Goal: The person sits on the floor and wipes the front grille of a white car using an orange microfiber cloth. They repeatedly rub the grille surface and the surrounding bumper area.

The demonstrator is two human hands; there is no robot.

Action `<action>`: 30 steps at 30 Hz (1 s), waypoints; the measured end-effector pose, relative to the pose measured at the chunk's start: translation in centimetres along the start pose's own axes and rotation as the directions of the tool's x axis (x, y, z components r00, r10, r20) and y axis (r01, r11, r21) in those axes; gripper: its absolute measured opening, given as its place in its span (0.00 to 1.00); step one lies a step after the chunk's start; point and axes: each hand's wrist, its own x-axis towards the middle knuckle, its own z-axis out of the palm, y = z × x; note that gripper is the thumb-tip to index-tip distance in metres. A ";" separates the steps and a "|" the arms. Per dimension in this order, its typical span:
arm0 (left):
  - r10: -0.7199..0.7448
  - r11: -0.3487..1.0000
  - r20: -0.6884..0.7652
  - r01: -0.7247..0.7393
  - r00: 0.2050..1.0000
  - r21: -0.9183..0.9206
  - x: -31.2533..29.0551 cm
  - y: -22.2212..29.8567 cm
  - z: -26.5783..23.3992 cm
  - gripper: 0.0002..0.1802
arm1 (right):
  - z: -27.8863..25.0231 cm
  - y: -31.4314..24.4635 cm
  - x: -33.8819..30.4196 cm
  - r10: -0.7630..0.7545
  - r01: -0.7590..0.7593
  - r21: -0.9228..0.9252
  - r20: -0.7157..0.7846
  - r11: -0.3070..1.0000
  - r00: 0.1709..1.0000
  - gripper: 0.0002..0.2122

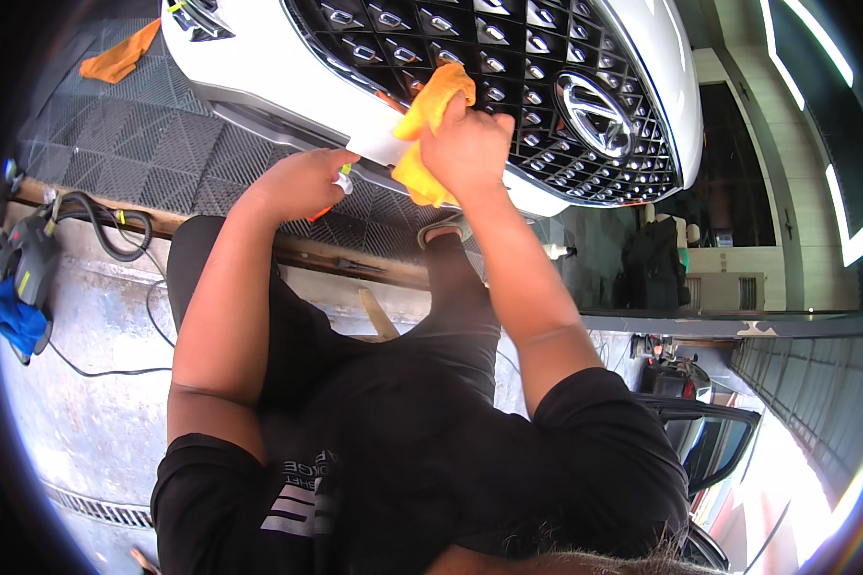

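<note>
My right hand (pixel 468 149) is closed around a bunched yellow-orange cloth (pixel 441 101), which lies against the white front bumper (pixel 355 113) at the lower edge of the black grille (pixel 422 38). One flap of the cloth hangs below my fingers. To the left, my left hand (pixel 297 187) is closed on what looks like a spray bottle (pixel 344 180); only clear, green and orange bits of it show past the fingers. It is held just in front of the bumper's lower lip. A round chrome emblem (pixel 594 115) sits in the grille to the right of my right hand.
Dark ribbed floor tiles (pixel 153 134) lie under the car, with another orange cloth (pixel 123 53) on them. At the left stand a grey machine with a black hose (pixel 29 254) and a blue cloth (pixel 19 321). A white bottle (pixel 556 251) is right of my foot.
</note>
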 end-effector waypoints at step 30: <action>0.058 0.998 0.065 -0.058 0.996 -0.007 0.0 3.1 -0.8 0.33 | 1.7 0.9 0.6 0.099 -0.170 0.451 0.177 0.876 0.979 0.21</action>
